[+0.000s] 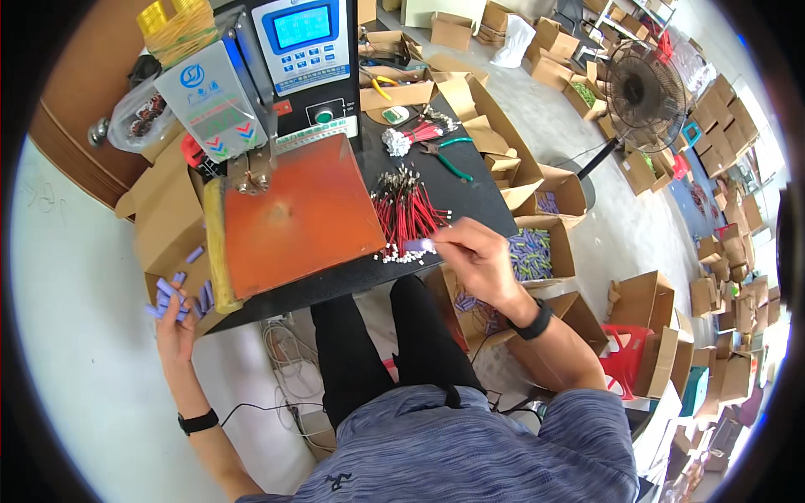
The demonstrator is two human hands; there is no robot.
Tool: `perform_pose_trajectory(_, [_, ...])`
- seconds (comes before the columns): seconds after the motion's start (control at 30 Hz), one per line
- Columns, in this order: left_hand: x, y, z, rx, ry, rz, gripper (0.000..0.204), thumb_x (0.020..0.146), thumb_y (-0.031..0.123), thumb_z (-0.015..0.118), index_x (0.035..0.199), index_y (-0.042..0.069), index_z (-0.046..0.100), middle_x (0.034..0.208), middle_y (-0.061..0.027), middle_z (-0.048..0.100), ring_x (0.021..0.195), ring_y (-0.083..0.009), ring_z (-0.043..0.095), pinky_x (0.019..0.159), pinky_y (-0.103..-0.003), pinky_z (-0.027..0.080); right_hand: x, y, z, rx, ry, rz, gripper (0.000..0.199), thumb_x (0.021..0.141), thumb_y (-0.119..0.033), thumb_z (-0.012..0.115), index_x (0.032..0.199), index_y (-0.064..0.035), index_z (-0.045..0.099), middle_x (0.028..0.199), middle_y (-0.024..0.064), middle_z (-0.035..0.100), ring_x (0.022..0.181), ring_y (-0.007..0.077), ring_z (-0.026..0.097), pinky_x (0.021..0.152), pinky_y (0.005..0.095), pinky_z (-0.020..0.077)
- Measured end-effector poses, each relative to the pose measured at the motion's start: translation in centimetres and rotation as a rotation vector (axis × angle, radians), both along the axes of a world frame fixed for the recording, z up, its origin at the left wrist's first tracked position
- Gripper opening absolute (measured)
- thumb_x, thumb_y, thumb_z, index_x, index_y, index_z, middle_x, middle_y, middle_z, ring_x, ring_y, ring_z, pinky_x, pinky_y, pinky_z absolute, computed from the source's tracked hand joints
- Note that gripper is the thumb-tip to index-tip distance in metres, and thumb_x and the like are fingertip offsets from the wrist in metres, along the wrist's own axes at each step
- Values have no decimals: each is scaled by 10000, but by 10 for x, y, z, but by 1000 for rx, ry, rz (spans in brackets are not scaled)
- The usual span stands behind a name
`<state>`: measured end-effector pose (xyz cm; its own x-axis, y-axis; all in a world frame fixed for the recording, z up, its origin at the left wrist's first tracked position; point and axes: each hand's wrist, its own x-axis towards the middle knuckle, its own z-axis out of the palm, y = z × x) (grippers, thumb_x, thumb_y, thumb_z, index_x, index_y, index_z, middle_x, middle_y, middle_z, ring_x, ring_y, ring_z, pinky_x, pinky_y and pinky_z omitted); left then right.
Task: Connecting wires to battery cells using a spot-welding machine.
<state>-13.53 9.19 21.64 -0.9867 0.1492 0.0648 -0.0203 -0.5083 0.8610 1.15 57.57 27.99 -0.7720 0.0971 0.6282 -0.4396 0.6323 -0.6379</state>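
Purple cells (165, 289) lie as a loose handful in the left hand (174, 334), its fingers curled around them, in the head view. That hand is at a cardboard carton (163, 214) left of the table (490, 214); a few more cells lie close by. The right hand (482, 260) pinches a single purple cell (416, 246) narrowly between thumb and fingers, over the near end of a fanned bundle of red wires (408, 205) with white plugs. Its tip is blurred, so whether a wire touches it cannot be told.

The work looks midway. Many wires still lie loose in the bundle, and the handful on the left seems yet to be dealt with. The orange mat (310, 214) beneath the welding machine (214, 96) carries no cell. To the right, a box (562, 239) holds many purple and green cells, and a nearer pile (475, 317) mixes purple with reddish strands, perhaps finished pieces, though too small to confirm.
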Motion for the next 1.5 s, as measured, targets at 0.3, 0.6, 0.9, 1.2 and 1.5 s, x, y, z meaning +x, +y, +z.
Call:
perform_pose_trajectory(0.3, [33,55,59,-303,266,-27,341,814,150,734,1069,44,534,884,-37,588,712,-79,525,503,-177,327,94,94,-111,416,-209,-470,139,734,-45,716,871,-57,694,803,85,631,775,267,613,709,350,490])
perform_pose_trajectory(0.6, [8,125,69,-492,423,-142,239,818,32,681,1030,15,573,883,-52,620,739,-97,571,570,-202,426,-21,56,-78,45,-206,-329,87,794,-98,656,871,-62,671,781,101,647,700,271,644,655,361,519])
perform_pose_trajectory(0.9, [-22,188,61,-659,653,-307,169,801,2,684,961,22,633,918,-30,665,868,-99,612,792,-247,480,-89,86,-91,345,-888,-607,255,735,-361,716,803,-116,724,863,99,712,856,280,684,771,387,532])
perform_pose_trajectory(1.2, [-35,273,34,-621,754,-606,170,805,24,695,964,32,637,939,-32,660,883,-117,607,807,-267,479,5,164,-105,134,-924,-534,263,721,-297,689,778,-41,706,773,143,694,785,277,690,761,378,528])
perform_pose_trajectory(1.5, [-36,271,31,-613,871,-497,187,787,33,709,958,27,633,892,-48,664,837,-144,627,766,-278,485,0,152,-94,-414,-781,-335,201,771,97,480,928,68,604,795,124,660,652,183,656,504,287,510])
